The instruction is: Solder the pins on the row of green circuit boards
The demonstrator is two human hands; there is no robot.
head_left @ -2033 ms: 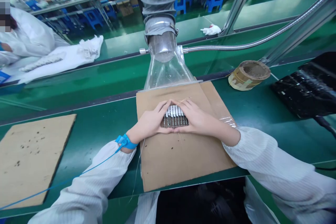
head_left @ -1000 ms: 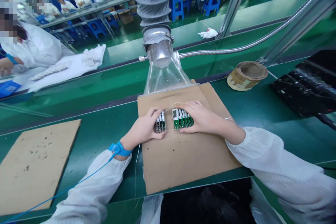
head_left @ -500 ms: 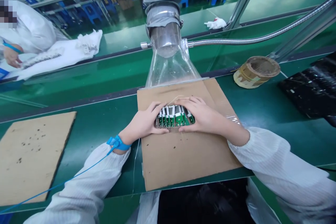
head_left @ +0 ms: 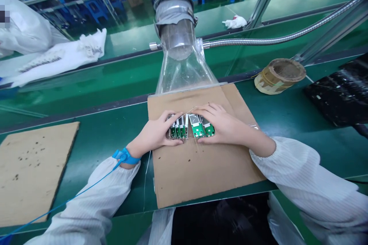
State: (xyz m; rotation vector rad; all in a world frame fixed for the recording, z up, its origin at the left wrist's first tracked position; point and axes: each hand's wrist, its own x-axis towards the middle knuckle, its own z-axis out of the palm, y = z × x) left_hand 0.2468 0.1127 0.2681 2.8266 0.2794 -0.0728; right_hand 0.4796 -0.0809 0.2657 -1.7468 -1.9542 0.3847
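Several small green circuit boards [head_left: 197, 129] with white-and-dark upper parts stand in a row over a cardboard sheet [head_left: 184, 180]. My left hand [head_left: 153, 132] curves round the left end of the row, thumb and fingers gripping a tightly packed group of boards [head_left: 178, 131]. Around the right end, my right hand [head_left: 227, 127] holds a few boards that lie flatter, their faces turned towards me. A narrow gap separates the two groups. A thin pale wire [head_left: 188, 111] runs above the boards between my hands. A blue wrist strap [head_left: 126, 157] circles my left wrist.
A clear fume hood [head_left: 185, 72] stands behind the cardboard. Another cardboard sheet [head_left: 31, 164] lies at left. At right are a brown roll-shaped container [head_left: 280, 76] and a black board [head_left: 340, 93]. A flexible metal tube [head_left: 258, 41] crosses behind. A co-worker's white sleeve [head_left: 25, 25] shows at upper left.
The row of boards has parted in the middle, leaving a gap. The boards by my right hand have spread and turned flatter. The co-worker's hand at left has left the view.
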